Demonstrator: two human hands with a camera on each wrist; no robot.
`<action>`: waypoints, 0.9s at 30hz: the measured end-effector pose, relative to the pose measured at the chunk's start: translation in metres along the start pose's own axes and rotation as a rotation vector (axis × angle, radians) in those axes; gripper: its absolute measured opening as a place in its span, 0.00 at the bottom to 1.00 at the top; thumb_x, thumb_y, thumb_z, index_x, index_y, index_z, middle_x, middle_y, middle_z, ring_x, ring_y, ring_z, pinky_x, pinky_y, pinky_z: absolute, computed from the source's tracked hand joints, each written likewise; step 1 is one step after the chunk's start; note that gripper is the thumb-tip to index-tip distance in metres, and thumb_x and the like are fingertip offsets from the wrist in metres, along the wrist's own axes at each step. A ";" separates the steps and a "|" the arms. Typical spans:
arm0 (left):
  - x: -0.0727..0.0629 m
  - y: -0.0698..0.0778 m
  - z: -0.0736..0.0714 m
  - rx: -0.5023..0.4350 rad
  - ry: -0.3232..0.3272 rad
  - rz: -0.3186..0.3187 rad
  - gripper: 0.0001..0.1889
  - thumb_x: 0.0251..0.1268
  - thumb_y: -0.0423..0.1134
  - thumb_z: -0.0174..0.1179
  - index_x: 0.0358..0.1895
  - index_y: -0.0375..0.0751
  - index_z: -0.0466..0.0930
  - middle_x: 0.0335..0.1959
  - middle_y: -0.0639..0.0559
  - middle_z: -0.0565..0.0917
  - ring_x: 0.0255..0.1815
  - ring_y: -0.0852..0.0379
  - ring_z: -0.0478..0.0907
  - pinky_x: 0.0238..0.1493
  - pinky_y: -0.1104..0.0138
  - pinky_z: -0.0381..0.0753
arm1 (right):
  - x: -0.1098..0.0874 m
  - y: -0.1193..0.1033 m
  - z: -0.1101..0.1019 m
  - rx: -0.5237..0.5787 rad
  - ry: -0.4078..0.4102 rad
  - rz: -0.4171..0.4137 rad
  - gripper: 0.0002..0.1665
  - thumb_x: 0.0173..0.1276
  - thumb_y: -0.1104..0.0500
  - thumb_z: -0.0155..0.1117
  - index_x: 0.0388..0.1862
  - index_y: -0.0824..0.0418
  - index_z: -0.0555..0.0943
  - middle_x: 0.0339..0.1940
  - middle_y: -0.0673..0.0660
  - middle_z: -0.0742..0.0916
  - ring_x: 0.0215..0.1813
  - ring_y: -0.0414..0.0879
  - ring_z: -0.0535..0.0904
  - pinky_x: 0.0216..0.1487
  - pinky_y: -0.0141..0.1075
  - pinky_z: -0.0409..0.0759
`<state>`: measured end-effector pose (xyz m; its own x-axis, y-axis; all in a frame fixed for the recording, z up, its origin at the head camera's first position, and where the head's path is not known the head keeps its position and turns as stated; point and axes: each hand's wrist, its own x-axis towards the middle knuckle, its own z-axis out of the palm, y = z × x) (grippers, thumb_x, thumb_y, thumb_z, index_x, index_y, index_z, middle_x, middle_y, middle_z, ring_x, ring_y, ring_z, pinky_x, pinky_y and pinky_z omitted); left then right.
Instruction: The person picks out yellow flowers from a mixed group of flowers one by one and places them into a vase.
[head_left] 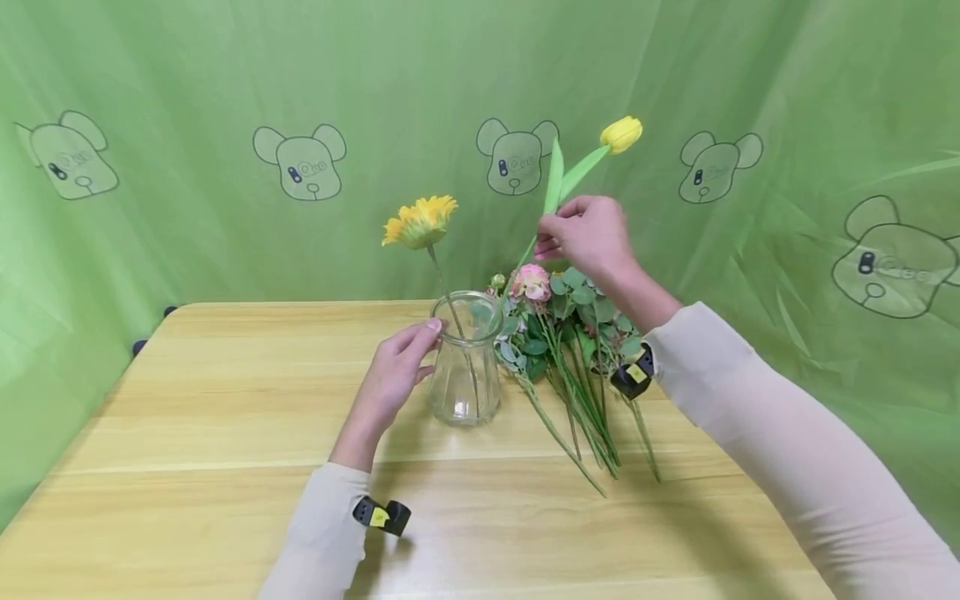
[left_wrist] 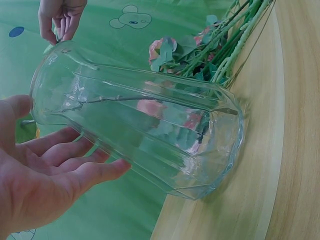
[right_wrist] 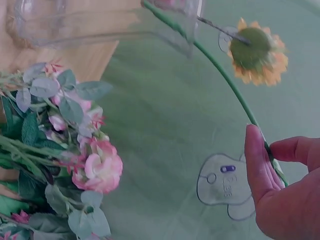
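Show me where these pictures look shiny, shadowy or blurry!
Head view: a bright glint low on the glass vase, soft shadows on the wooden table; left wrist view: pale reflections streaking the glass vase, strongest near its base; right wrist view: hazy, washed-out colours, with the glass vase's edges looking soft.

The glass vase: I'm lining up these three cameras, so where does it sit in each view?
Head: the glass vase stands upright, slightly below centre.
Left wrist: across the middle, sideways, mouth to the left.
Right wrist: upper left, sideways, cut off by the top edge.
Shared landmark: the pink flowers, visible in all three.
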<state>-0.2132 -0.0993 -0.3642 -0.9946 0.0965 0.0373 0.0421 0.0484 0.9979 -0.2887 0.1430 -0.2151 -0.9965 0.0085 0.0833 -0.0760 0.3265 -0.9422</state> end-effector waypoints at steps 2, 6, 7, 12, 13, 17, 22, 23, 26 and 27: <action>0.000 0.000 0.000 -0.001 -0.001 -0.001 0.30 0.77 0.60 0.52 0.67 0.40 0.76 0.67 0.46 0.77 0.70 0.48 0.73 0.69 0.53 0.79 | -0.001 0.002 0.006 0.000 -0.018 -0.004 0.09 0.72 0.66 0.62 0.47 0.69 0.77 0.39 0.67 0.88 0.32 0.47 0.89 0.44 0.38 0.91; 0.000 0.000 -0.001 -0.004 -0.002 -0.004 0.31 0.76 0.59 0.52 0.68 0.39 0.76 0.68 0.45 0.76 0.70 0.47 0.73 0.69 0.52 0.79 | -0.002 0.005 0.017 -0.010 -0.060 -0.011 0.07 0.70 0.68 0.60 0.44 0.70 0.77 0.36 0.67 0.89 0.30 0.49 0.89 0.43 0.40 0.92; 0.000 0.000 -0.001 -0.004 -0.002 -0.004 0.31 0.76 0.59 0.52 0.68 0.39 0.76 0.68 0.45 0.76 0.70 0.47 0.73 0.69 0.52 0.79 | -0.003 0.006 0.020 -0.023 -0.072 -0.013 0.06 0.70 0.67 0.60 0.43 0.70 0.77 0.35 0.67 0.89 0.30 0.50 0.89 0.42 0.40 0.92; 0.000 0.000 0.000 -0.008 -0.004 0.004 0.30 0.77 0.59 0.52 0.67 0.38 0.76 0.67 0.44 0.77 0.70 0.46 0.73 0.69 0.53 0.80 | -0.008 0.007 0.029 -0.078 -0.142 0.009 0.07 0.72 0.64 0.59 0.42 0.69 0.77 0.36 0.65 0.89 0.32 0.50 0.89 0.38 0.37 0.92; 0.000 0.000 0.000 -0.007 -0.002 0.005 0.30 0.76 0.59 0.52 0.67 0.38 0.76 0.66 0.44 0.77 0.70 0.45 0.73 0.68 0.53 0.80 | -0.009 0.007 0.030 -0.086 -0.154 0.016 0.07 0.72 0.64 0.59 0.42 0.69 0.77 0.36 0.64 0.89 0.31 0.50 0.89 0.38 0.36 0.91; 0.001 0.000 0.000 -0.010 -0.001 0.003 0.31 0.76 0.60 0.53 0.67 0.39 0.76 0.66 0.44 0.78 0.71 0.44 0.72 0.69 0.53 0.80 | -0.011 0.006 0.036 -0.099 -0.193 0.047 0.08 0.73 0.63 0.58 0.44 0.68 0.75 0.38 0.63 0.88 0.30 0.46 0.87 0.40 0.37 0.91; 0.001 -0.001 -0.001 -0.017 -0.003 0.003 0.31 0.76 0.60 0.53 0.66 0.39 0.77 0.65 0.44 0.78 0.71 0.44 0.73 0.70 0.50 0.78 | -0.011 0.007 0.043 -0.114 -0.231 0.072 0.08 0.73 0.64 0.57 0.46 0.68 0.73 0.43 0.66 0.87 0.33 0.47 0.87 0.41 0.37 0.91; 0.001 -0.001 0.000 -0.015 -0.002 0.003 0.30 0.76 0.60 0.53 0.66 0.39 0.77 0.65 0.44 0.78 0.71 0.44 0.73 0.70 0.50 0.79 | -0.012 0.007 0.044 -0.116 -0.239 0.075 0.08 0.73 0.65 0.57 0.46 0.69 0.73 0.44 0.68 0.86 0.34 0.48 0.87 0.42 0.37 0.91; 0.001 -0.001 -0.001 -0.007 0.002 0.000 0.30 0.75 0.61 0.53 0.66 0.41 0.78 0.64 0.45 0.78 0.70 0.44 0.73 0.69 0.52 0.80 | -0.013 0.008 0.047 -0.147 -0.260 0.068 0.09 0.74 0.64 0.57 0.48 0.69 0.73 0.48 0.71 0.85 0.38 0.53 0.88 0.43 0.38 0.91; 0.001 -0.001 -0.001 -0.004 0.002 -0.002 0.30 0.75 0.61 0.53 0.66 0.41 0.78 0.64 0.45 0.78 0.70 0.44 0.73 0.69 0.52 0.80 | -0.014 0.009 0.048 -0.159 -0.269 0.062 0.10 0.74 0.64 0.56 0.49 0.70 0.73 0.49 0.72 0.85 0.40 0.55 0.88 0.44 0.38 0.91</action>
<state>-0.2144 -0.1001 -0.3651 -0.9949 0.0943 0.0357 0.0401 0.0446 0.9982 -0.2772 0.1001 -0.2402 -0.9743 -0.2100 -0.0817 -0.0291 0.4770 -0.8784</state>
